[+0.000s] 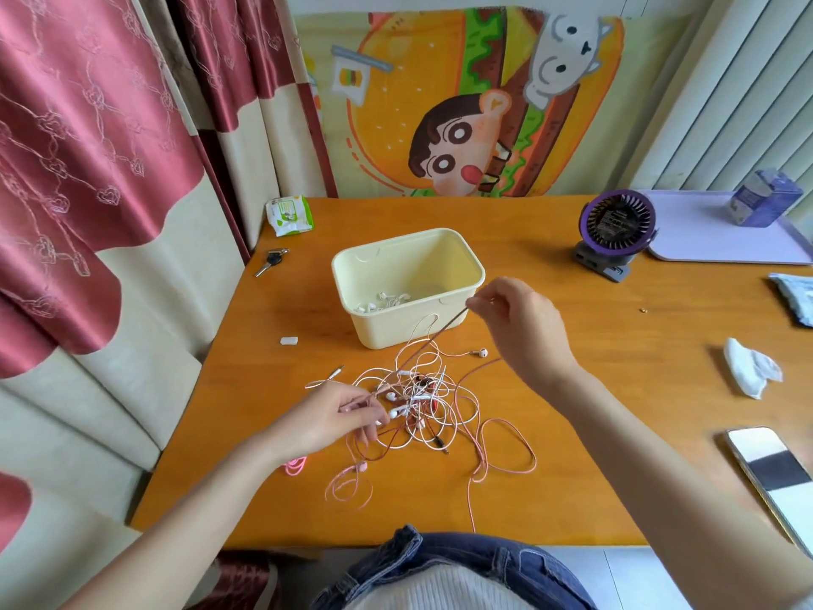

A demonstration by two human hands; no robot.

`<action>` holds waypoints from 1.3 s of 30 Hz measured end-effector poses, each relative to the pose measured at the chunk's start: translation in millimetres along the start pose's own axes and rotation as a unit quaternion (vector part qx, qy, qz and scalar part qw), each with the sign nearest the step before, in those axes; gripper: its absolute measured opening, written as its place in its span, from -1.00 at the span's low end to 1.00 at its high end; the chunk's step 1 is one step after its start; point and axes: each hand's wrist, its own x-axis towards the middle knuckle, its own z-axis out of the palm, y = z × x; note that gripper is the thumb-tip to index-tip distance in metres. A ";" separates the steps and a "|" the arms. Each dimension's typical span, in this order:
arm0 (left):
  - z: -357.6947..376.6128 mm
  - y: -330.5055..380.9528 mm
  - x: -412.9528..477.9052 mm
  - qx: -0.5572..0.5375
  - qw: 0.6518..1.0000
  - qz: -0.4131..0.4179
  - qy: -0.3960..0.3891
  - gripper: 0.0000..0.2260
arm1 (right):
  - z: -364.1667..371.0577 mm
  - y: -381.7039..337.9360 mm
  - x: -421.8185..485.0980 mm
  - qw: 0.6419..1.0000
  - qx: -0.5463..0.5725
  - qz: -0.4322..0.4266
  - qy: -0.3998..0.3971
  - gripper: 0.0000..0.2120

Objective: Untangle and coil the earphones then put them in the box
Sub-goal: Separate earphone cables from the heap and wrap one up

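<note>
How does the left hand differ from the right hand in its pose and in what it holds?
The left hand lies low at the tangle of earphones and pinches cables there; the right hand is raised near the cream box. The right hand pinches one dark cable, pulled taut; the left hand's cables lie loose. Both pinch cables from the same tangle.

One wide-angle view from the person's head, facing forward and down.
It looks steeply onto the orange table (572, 433) from close above; the left hand (334, 416) and right hand (519, 319) sit mid-frame, and a curtain (88, 125) and cartoon poster (462, 103) fill the top beyond it.
</note>
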 end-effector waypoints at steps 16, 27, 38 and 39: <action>7.8 20.8 5.6 -0.074 0.995 -0.018 0.065 -0.94 | 36.3 6.8 -25.9 0.975 0.040 -0.020 -0.217 -0.78; 11.2 29.6 1.3 -0.282 0.959 0.024 0.028 -0.94 | 35.2 -30.0 -37.1 0.949 0.222 0.000 -0.223 -0.77; 10.9 34.0 -3.2 -0.200 0.977 0.039 0.059 -0.89 | 34.4 -36.8 -39.2 0.935 0.237 0.009 -0.263 -0.78; 10.5 34.2 -3.3 -0.183 0.981 0.036 0.057 -0.89 | 35.3 -35.8 -38.5 0.936 0.232 0.029 -0.264 -0.77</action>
